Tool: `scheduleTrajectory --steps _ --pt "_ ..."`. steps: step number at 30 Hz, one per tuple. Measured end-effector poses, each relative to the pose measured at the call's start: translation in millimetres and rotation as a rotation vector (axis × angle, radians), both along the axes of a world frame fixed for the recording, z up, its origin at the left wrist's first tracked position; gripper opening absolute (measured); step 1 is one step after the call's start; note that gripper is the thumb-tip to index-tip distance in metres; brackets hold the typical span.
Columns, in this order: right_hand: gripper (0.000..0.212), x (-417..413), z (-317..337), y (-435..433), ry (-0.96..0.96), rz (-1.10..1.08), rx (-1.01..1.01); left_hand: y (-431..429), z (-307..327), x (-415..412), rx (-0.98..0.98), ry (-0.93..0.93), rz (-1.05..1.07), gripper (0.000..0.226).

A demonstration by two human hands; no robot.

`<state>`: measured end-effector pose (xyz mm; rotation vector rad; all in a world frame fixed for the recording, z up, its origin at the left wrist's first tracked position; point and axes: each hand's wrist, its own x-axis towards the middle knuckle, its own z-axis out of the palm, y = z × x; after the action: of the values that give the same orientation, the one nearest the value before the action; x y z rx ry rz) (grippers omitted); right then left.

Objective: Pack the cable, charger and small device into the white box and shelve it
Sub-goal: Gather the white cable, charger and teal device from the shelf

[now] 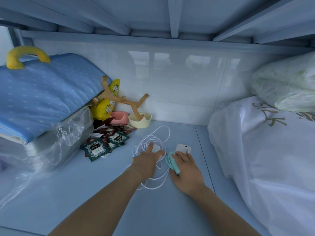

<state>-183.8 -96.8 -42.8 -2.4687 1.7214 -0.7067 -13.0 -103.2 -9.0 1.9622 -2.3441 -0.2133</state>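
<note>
A loose white cable (154,139) lies coiled on the pale blue shelf surface (105,193). My left hand (146,161) rests on the coil with fingers spread, its fingertips over a small white charger (156,148). My right hand (185,169) grips a small teal device (172,163) lying just right of the cable. A small white box (183,148) sits just beyond my right hand's fingers, partly hidden by them.
Dark tea sachets (102,145) are scattered at the left. Behind them stand a cream cup (140,120) with a wooden rack, a pink bowl (119,118) and a yellow bag. Folded blue bedding (39,99) fills the left; white bagged bedding (265,150) fills the right.
</note>
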Motion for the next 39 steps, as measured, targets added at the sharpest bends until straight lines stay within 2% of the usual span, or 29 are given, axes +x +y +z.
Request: scheduleTrajectory --steps 13,17,21,26,31,39 --pt "0.054 27 2 36 -0.119 -0.183 0.023 18 -7 40 -0.079 0.158 -0.292 0.071" --pt "0.054 41 2 54 -0.106 -0.227 0.017 23 -9 49 -0.094 0.218 -0.310 0.062" --pt "0.053 53 0 77 -0.107 -0.255 -0.029 29 -12 53 -0.023 0.201 -0.312 0.050" --pt "0.052 69 -1 100 -0.073 -0.329 -0.049 31 -20 54 -0.044 0.097 -0.376 0.052" --pt "0.050 86 1 114 -0.083 -0.435 -0.041 43 -22 55 -0.129 0.278 -0.468 0.037" --pt "0.042 99 -3 154 -0.079 -0.514 -0.140 66 -20 64 -0.169 0.365 -0.661 0.044"
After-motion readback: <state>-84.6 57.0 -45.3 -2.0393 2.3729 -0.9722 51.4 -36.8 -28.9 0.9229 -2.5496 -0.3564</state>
